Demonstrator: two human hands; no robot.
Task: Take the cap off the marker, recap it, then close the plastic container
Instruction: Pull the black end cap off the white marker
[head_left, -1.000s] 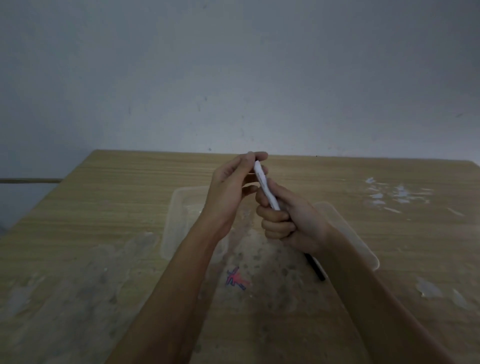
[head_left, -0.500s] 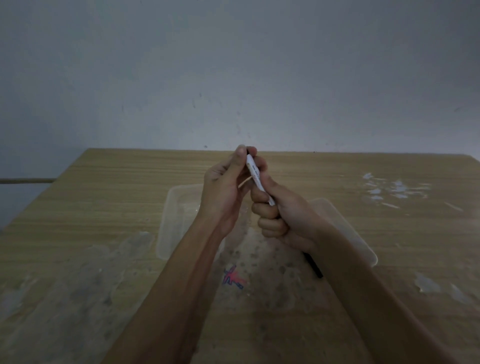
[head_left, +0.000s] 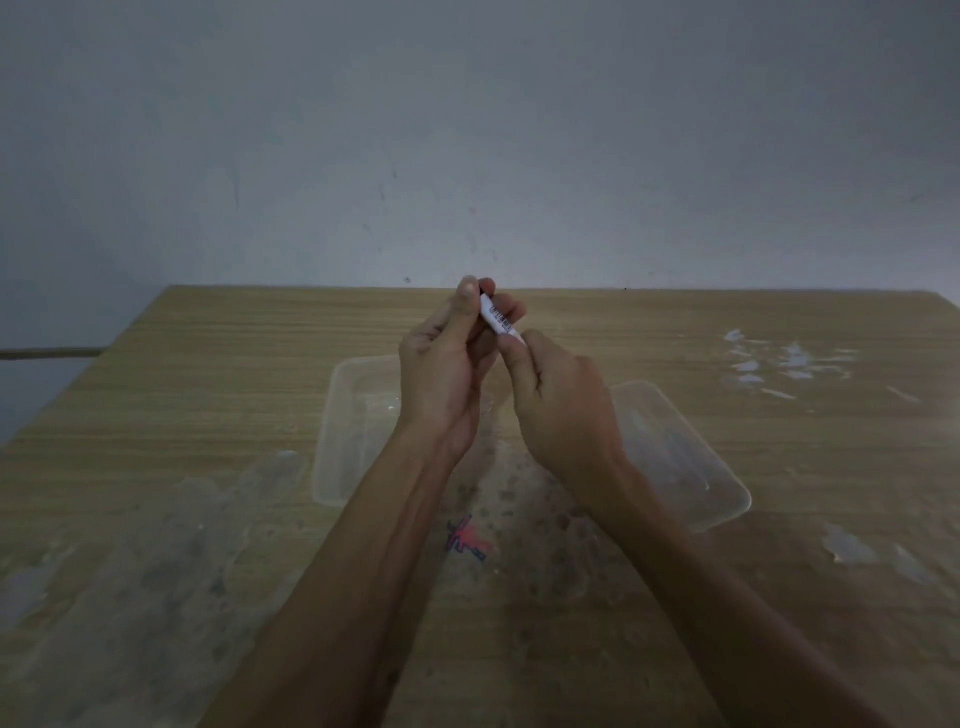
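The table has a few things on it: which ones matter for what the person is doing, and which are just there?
Part of the job:
- marker, held by the left hand and right hand
- plastic container, open
- lid, lying beside it

Just there:
- red and blue scribble on the table
- white flecks at the right

translucent plastic container (head_left: 332, 415), worn wood table (head_left: 208, 374)

Head view, angled down, table (head_left: 208, 364) close
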